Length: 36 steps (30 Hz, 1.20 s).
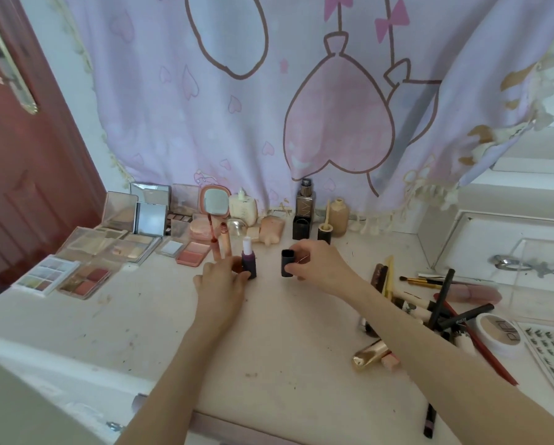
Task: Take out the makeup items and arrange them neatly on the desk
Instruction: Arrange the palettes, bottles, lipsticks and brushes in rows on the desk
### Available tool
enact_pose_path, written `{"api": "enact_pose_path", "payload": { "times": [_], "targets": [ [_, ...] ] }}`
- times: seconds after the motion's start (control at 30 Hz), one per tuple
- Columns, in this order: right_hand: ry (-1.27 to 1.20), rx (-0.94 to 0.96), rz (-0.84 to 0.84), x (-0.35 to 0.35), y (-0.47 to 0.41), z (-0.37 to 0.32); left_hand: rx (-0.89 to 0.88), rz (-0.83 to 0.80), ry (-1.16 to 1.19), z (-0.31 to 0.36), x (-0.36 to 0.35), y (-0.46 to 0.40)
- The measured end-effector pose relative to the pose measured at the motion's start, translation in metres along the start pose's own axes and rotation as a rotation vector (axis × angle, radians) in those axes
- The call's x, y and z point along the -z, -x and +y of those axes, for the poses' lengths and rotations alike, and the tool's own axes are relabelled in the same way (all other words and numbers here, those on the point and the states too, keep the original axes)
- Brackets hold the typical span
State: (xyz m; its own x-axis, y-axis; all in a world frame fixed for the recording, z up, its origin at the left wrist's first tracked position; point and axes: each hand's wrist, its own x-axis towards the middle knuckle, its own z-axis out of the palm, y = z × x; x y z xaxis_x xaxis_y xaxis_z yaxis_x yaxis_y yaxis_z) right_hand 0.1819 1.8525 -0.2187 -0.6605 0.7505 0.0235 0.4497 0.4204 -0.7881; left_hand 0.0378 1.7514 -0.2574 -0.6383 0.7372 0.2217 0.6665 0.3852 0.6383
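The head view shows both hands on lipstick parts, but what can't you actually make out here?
- Base of the lipstick: covered by the left hand.
- Lower end of the cap: behind the right hand's thumb.
- Pile of pencils: partly behind the right forearm.
- Round compact's label: too blurred to read.
- Lash sheet: cut off by the right edge.

Soft, even daylight glowing through the curtain [269,101], faint diffuse shadows on the desk [285,342] below it, mild glare on the mirror [216,202] beneath its hem, wide-angle bowing toward frame edges, slight overall softness, blurred foreground corner lower left.
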Motion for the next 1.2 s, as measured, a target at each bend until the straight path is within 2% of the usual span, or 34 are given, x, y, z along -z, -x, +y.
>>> {"api": "enact_pose_path", "payload": {
  "times": [0.17, 0.33, 0.47, 0.67, 1.1, 1.2],
  "targets": [
    [0.027, 0.004, 0.034, -0.025, -0.019, -0.002, -0.015, 0.052, -0.124, 0.0, -0.003, -0.008],
    [0.029, 0.034, 0.069, -0.039, -0.03, -0.003, -0.03, 0.031, -0.142, -0.004, -0.005, -0.016],
    [0.036, 0.042, 0.079, -0.043, -0.038, -0.003, -0.047, 0.066, 0.028, -0.003, -0.006, -0.019],
    [0.01, 0.072, 0.083, -0.048, -0.042, -0.004, 0.053, 0.096, 0.277, -0.004, -0.005, -0.018],
    [0.063, 0.09, 0.081, -0.049, -0.04, -0.002, 0.025, 0.023, 0.282, -0.002, 0.0, -0.015],
    [-0.006, 0.039, 0.1, -0.045, -0.034, -0.003, -0.003, -0.008, 0.228, -0.004, 0.002, -0.012]
  ]
}}
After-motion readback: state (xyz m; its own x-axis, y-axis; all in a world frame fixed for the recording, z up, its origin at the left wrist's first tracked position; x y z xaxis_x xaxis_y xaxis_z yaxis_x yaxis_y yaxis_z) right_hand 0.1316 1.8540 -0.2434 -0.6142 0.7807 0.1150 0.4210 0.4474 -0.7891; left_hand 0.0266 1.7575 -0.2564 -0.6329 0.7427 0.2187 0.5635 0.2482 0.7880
